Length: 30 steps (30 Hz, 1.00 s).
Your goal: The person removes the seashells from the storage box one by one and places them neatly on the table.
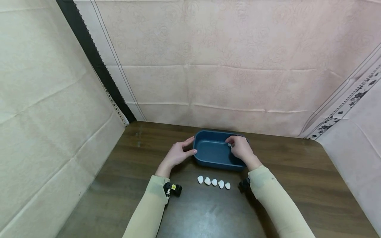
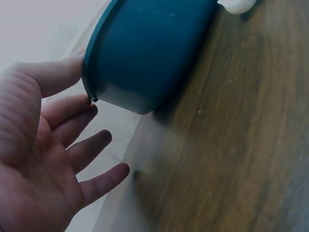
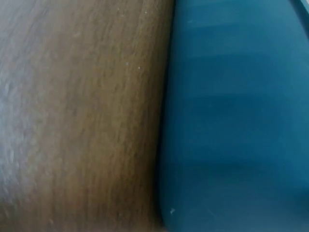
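A blue rectangular bin (image 1: pixel 212 150) stands on the brown table, its side wall (image 2: pixel 149 53) large in the left wrist view. My left hand (image 1: pixel 177 153) touches the bin's left rim with thumb and fingertips, the other fingers (image 2: pixel 104 186) spread. Over the right part of the bin, my right hand (image 1: pixel 240 148) pinches a small white piece (image 1: pixel 229 144). Nearer to me lies a row of several white pebble-like pieces (image 1: pixel 214 182). The right wrist view shows only the bin's outer wall (image 3: pixel 236 116) and the table, not the hand.
The wooden table (image 1: pixel 285 172) has a rounded far right corner. Pale patterned cloth (image 1: pixel 232 66) hangs behind it, with more cloth at the left (image 1: pixel 53 109) and right. A black strip (image 1: pixel 98 62) runs down the left corner.
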Each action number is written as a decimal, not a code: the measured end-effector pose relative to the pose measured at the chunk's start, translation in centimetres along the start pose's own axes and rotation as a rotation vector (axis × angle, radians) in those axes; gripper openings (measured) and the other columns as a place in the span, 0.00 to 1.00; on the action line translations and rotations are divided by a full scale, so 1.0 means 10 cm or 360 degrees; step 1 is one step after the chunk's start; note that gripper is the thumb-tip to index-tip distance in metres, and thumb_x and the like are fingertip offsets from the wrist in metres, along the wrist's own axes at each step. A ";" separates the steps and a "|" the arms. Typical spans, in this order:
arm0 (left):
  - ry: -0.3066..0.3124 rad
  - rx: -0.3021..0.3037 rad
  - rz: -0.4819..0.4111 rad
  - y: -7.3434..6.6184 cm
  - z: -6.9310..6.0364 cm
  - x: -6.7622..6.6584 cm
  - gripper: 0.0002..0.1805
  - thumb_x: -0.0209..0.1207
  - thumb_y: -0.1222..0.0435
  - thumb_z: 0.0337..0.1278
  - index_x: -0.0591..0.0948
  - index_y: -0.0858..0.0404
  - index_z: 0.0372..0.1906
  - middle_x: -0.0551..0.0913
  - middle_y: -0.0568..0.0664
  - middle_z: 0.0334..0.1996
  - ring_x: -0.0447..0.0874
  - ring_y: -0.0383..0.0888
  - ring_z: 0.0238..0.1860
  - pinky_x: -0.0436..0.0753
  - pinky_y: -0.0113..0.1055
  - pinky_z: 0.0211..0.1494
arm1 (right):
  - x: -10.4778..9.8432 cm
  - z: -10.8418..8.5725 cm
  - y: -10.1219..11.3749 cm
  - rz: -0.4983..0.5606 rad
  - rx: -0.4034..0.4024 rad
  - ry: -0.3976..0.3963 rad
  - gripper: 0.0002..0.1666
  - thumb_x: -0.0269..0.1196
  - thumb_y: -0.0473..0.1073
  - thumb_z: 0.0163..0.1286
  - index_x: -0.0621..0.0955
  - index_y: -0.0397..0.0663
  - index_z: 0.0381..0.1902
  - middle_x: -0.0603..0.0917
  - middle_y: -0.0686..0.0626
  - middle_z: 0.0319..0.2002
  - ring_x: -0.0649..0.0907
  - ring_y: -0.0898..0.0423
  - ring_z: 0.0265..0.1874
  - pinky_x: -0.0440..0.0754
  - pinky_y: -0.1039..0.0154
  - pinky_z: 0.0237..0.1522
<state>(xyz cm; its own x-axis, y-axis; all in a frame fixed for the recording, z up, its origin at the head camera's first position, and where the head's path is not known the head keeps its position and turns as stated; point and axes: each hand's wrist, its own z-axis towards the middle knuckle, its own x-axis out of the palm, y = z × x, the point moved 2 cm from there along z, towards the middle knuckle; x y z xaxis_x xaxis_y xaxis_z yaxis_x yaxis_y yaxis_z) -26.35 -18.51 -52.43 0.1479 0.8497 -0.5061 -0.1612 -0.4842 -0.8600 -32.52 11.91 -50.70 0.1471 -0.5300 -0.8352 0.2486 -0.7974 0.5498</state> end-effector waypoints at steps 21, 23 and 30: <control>0.0017 -0.0021 0.0000 0.00 -0.01 0.01 0.34 0.67 0.56 0.74 0.72 0.51 0.80 0.70 0.40 0.79 0.63 0.50 0.81 0.62 0.60 0.81 | -0.26 -0.58 0.07 0.0366 -0.0068 -0.0171 0.18 0.68 0.33 0.75 0.86 0.42 0.61 0.89 0.37 0.53 0.89 0.45 0.46 0.89 0.45 0.53; 0.0014 -0.0019 0.0003 0.00 -0.01 0.01 0.34 0.68 0.56 0.74 0.73 0.51 0.80 0.70 0.40 0.78 0.63 0.50 0.81 0.62 0.59 0.81 | -0.27 -0.69 0.06 0.0410 -0.0093 -0.0166 0.18 0.69 0.33 0.75 0.86 0.43 0.61 0.88 0.37 0.56 0.90 0.46 0.48 0.89 0.46 0.54; 0.0002 -0.0021 0.0032 -0.01 0.00 -0.02 0.34 0.68 0.56 0.73 0.73 0.50 0.80 0.71 0.39 0.78 0.64 0.49 0.81 0.63 0.60 0.81 | -0.31 -1.05 0.03 0.0457 -0.0213 -0.0164 0.20 0.72 0.36 0.73 0.86 0.46 0.62 0.89 0.40 0.57 0.90 0.49 0.47 0.90 0.51 0.53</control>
<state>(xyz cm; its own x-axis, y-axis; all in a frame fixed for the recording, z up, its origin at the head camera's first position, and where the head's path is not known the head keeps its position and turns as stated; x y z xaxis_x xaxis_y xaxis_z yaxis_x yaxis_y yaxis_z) -26.37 -18.60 -52.26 0.1458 0.8394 -0.5236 -0.1510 -0.5042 -0.8503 -22.85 16.31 -48.07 0.1337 -0.7595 -0.6366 0.3357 -0.5697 0.7502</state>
